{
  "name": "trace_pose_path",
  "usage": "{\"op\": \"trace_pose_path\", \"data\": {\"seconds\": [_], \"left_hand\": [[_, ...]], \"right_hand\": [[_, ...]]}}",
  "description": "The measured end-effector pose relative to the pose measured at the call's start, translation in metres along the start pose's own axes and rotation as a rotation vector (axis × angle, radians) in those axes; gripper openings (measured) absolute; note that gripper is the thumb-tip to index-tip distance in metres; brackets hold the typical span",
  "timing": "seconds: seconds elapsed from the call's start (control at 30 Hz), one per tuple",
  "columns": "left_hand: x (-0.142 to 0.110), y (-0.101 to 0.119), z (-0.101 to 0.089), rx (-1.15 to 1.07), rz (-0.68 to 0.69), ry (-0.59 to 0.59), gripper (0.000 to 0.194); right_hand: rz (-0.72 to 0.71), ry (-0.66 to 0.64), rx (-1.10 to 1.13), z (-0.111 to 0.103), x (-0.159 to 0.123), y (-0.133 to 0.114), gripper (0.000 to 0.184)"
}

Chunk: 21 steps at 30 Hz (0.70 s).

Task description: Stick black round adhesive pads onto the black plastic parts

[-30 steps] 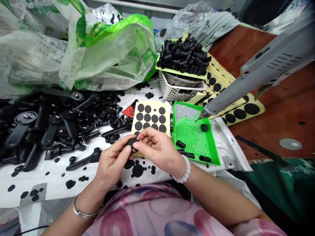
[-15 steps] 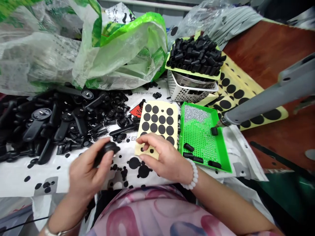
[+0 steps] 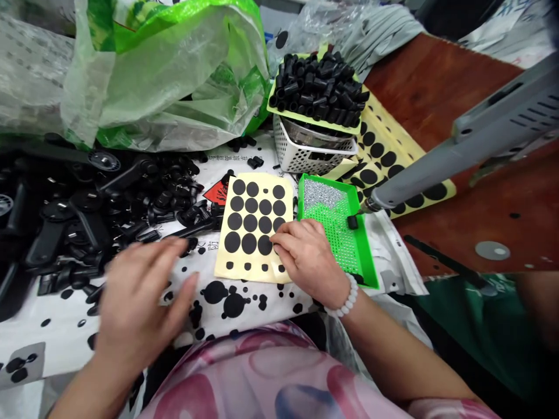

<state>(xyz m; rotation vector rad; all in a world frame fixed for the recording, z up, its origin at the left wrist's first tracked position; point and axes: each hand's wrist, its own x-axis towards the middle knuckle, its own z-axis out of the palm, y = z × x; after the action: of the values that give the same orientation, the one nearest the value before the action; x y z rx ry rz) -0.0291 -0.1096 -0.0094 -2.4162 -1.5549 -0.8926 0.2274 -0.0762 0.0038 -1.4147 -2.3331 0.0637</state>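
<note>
**A:** Where does the sheet of stickers sit?

**B:** The yellow backing sheet [image 3: 255, 276] with its black round stickers lies flat at twelve o'clock from the wearer's lap, right under the right hand [image 3: 308, 256].

**A:** How does that hand stand?

**B:** Narrow: its fingers [image 3: 288, 230] curl close together on the sheet's right edge. I can't tell whether they hold a sticker.

**A:** And the left hand [image 3: 137, 297]?

**B:** Wide open and blurred, at seven o'clock from the sheet, with nothing showing in it.

**A:** What makes this go well?

**B:** I'd keep the backing pinned flat and lift each sticker from its edge with one fingertip, clear of the green tray [image 3: 369, 256] at three o'clock, where a black rubber sleeve [image 3: 351, 222] sits.
</note>
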Motion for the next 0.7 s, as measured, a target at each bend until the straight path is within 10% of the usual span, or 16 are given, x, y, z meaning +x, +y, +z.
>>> {"op": "trace_pose_path", "data": {"seconds": [0.13,0.3,0.7], "left_hand": [[0.02,0.044,0.03,-0.134,0.299,-0.216,0.037],[0.021,0.055,0.059,-0.09,0.33,-0.364,0.037],[-0.013,0.036,0.04,-0.097,0.262,-0.392,0.034]], "right_hand": [[0.028,-0.017,-0.089,-0.007,-0.012,0.006,0.019],[0.059,0.006,-0.156,-0.002,-0.022,0.003,0.019],[-0.018,0.02,-0.161,0.016,-0.018,-0.014,0.018]]}}
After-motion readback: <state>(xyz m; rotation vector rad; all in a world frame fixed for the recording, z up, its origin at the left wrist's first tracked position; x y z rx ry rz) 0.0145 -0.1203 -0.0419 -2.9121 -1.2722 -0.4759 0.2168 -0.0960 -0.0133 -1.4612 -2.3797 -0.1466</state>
